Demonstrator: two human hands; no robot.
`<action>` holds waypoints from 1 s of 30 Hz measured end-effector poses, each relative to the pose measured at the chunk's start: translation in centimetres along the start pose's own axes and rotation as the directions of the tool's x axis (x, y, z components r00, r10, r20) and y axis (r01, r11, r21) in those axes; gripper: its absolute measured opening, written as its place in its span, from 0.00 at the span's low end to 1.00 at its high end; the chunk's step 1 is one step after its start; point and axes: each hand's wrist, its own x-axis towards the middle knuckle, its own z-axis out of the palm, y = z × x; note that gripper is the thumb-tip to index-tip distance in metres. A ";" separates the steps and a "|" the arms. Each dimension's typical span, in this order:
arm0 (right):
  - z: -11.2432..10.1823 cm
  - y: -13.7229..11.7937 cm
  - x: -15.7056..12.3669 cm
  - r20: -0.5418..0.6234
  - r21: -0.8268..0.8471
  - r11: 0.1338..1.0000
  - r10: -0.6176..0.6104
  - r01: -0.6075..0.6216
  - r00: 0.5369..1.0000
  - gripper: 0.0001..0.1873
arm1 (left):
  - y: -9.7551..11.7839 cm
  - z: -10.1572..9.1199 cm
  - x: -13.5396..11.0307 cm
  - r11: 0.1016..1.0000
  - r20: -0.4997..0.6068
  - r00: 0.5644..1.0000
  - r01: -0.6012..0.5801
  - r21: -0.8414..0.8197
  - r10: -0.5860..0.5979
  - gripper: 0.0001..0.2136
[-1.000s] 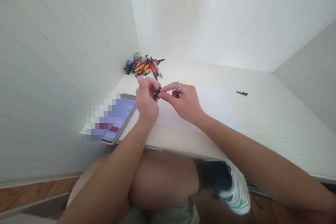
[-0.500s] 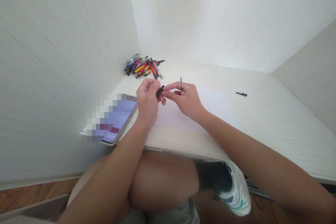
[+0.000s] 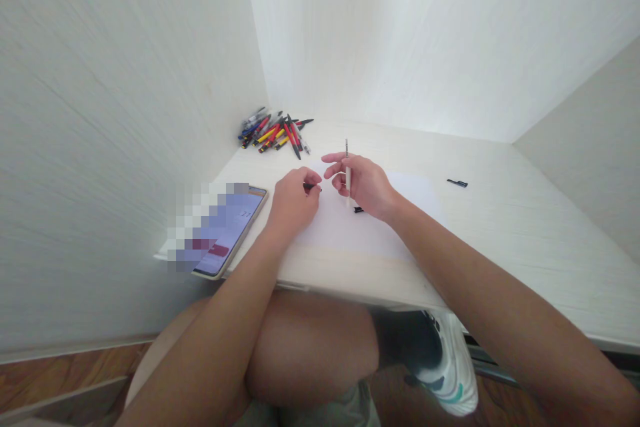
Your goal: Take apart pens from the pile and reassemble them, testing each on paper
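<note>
On my feed: left hand (image 3: 294, 199) has its fingers closed on a small black part (image 3: 311, 186), pinched at the fingertips, one end poking out toward the right hand (image 3: 373, 187). Most of that part is covered by the grip, so I can't tell exactly what it is.

Right hand: fingers loosely curled, index stretched out toward the left. I read them as keeping hold of a slim pale barrel (image 3: 349, 180), near upright, patterned at its top end, which sticks up above the knuckles. Index tip is free, touching nothing. The two hands are apart, small gap between the fingertips.

Just below the right fingers, I see a black clip piece (image 3: 358, 209) on the white paper sheet (image 3: 330, 230), partly hidden by the hand. The sheet runs under both sets of fingers. Well off to the right of the right fingers, a black pen cap (image 3: 457, 183) lies on the table (image 3: 500, 233).

Beyond the left fingers and a bit left: heap of pens (image 3: 275, 130), red, yellow, black, blue and clear, piled crosswise. Left of the left hand, close by: phone (image 3: 243, 220), screen lit, part of it pixelated out on my side.
</note>
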 end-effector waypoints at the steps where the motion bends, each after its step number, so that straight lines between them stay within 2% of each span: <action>1: -0.2 0.1 0.1 0.022 -0.001 1.000 0.007 -0.007 1.000 0.18 | -0.2 0.1 -0.1 0.998 0.012 1.000 -0.028 0.049 0.028 0.08; 6: -0.7 0.0 0.2 0.078 0.020 0.999 0.038 -0.040 0.996 0.20 | -0.4 0.1 -0.3 0.983 0.063 0.996 -0.068 0.171 0.058 0.12; 10: -0.6 -0.5 0.1 0.083 0.046 0.995 0.087 -0.091 0.993 0.18 | -0.5 0.2 -0.2 0.982 0.068 0.995 -0.083 0.171 0.072 0.13; 13: -0.7 -0.5 0.2 0.117 0.015 0.995 0.100 -0.102 0.988 0.17 | -0.5 0.3 0.0 0.993 0.003 0.996 -0.085 0.081 0.085 0.10; 16: -1.0 -0.3 0.2 0.184 -0.066 0.995 0.083 -0.072 0.979 0.17 | -0.1 0.1 0.3 0.994 -0.110 0.992 -0.066 -0.090 0.056 0.05; 19: -1.3 -0.1 0.2 0.237 -0.135 0.990 0.070 -0.039 0.969 0.19 | 0.3 -0.3 0.5 0.969 -0.169 0.986 -0.039 -0.245 -0.003 0.07; 24: -1.3 -0.2 0.0 0.253 -0.235 0.972 0.081 -0.020 0.964 0.19 | 0.9 -0.5 0.5 0.921 -0.082 0.991 0.063 -0.386 -0.102 0.09; 30: -1.2 -0.9 -0.4 0.286 -0.383 0.922 0.057 0.060 0.956 0.21 | 1.2 -0.4 0.4 0.866 0.008 0.992 0.117 -0.486 -0.129 0.10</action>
